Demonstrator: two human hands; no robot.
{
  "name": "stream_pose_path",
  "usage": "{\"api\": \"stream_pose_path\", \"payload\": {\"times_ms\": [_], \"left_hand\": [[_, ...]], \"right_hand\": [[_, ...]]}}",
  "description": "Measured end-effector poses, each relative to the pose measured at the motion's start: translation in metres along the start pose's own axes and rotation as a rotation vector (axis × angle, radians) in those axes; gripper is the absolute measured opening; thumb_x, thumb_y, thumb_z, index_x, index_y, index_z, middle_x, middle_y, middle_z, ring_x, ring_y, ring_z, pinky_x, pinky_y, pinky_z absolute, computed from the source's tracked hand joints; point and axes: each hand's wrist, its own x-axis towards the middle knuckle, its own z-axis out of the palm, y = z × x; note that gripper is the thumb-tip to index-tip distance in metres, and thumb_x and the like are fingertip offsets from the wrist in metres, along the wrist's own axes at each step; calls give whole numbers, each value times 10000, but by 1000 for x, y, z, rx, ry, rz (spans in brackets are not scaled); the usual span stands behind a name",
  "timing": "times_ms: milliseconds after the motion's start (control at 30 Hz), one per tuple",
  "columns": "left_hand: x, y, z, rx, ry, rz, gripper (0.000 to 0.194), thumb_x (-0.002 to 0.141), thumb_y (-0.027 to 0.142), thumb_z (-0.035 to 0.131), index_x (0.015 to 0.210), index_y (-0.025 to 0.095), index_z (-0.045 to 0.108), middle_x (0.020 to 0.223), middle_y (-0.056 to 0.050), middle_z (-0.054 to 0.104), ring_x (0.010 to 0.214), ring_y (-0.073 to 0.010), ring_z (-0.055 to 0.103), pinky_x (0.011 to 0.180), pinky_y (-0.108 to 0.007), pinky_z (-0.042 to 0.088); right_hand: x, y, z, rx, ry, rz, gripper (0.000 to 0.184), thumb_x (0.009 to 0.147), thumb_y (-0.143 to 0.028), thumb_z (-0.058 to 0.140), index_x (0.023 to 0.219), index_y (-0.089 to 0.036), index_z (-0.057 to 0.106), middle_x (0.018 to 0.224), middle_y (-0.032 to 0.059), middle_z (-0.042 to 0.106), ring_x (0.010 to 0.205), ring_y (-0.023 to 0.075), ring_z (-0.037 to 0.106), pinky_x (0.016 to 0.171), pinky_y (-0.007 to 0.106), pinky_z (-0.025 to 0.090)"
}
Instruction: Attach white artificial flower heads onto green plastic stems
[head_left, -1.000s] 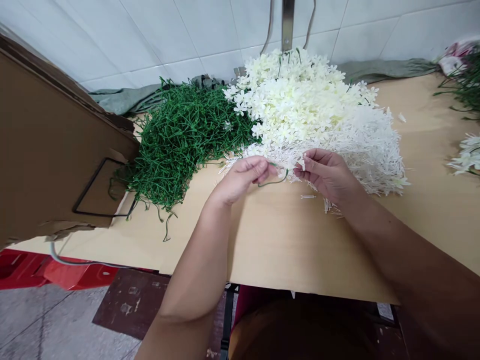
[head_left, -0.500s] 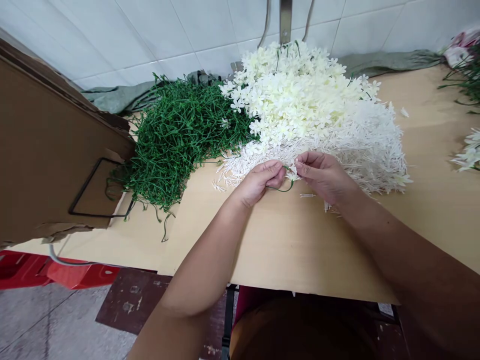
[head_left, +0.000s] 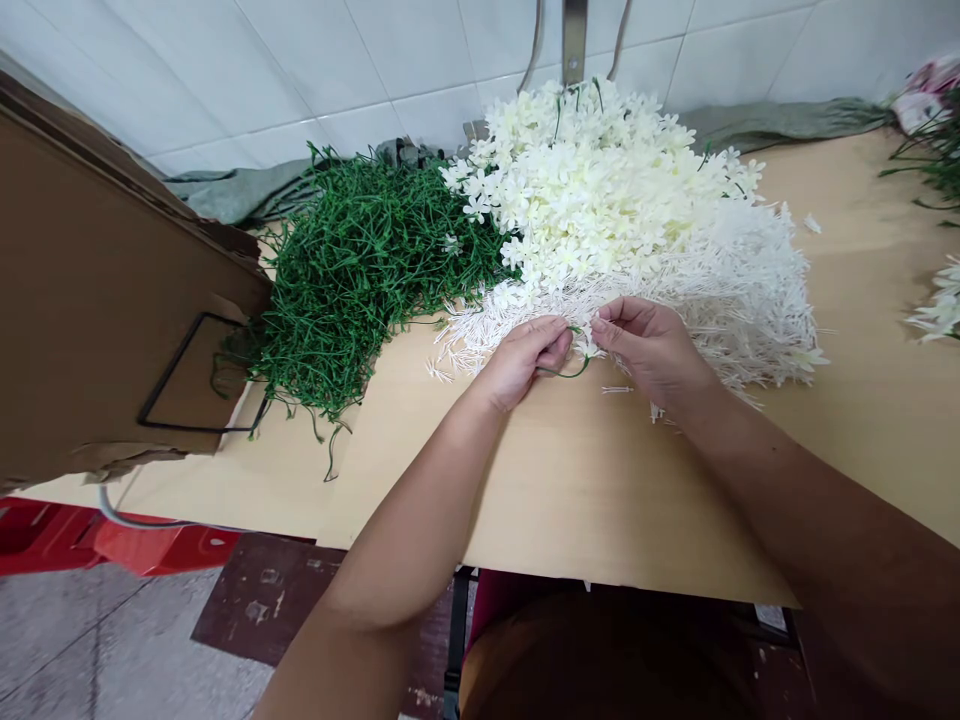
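My left hand (head_left: 525, 362) is closed on a green artificial flower stem (head_left: 576, 373), whose thin branches curve out past the fingers. Close by on the right, my right hand (head_left: 651, 348) pinches with thumb and forefinger at a branch tip. A small white flower (head_left: 589, 345) shows between the two hands; whether the right fingers hold it or a smaller piece is hidden. Just beyond the hands lies a heap of white stamen-like sticks (head_left: 750, 290). Behind it rises a pile of creamy white artificial blossoms (head_left: 592, 190).
A tangled pile of green stems (head_left: 375, 260) lies to the left, beside a cardboard box (head_left: 105, 290) and a black wire frame (head_left: 191, 425). Finished-looking white flowers (head_left: 941, 300) and greenery (head_left: 937, 165) sit at the far right. The tiled wall (head_left: 420, 60) bounds the table (head_left: 570, 480).
Both hands stay almost in place. The white flower between them shows less now, and the right fingertips have shifted slightly at the stem's tip.
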Motion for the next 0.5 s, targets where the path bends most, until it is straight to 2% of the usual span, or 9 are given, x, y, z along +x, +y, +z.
{"api": "stream_pose_path", "payload": {"times_ms": [233,500], "left_hand": [[1,-3,-1,5,-10,0,400,821,432,540,563,173,378,471,65,221,454,-58,208,494,-247,170],[2,-4,0,12,1,35,383,829,429,537,582,166,413,466,71,220,445,-51,201,485,-239,153]], "right_hand": [[1,5,-2,-93,2,-54,381,513,-474,838,653,-215,597,625,-31,563,592,103,501,599,274,440],[0,7,0,-186,39,-147,296,568,-352,826,633,-208,574,596,-40,552,564,94,486,560,263,401]]}}
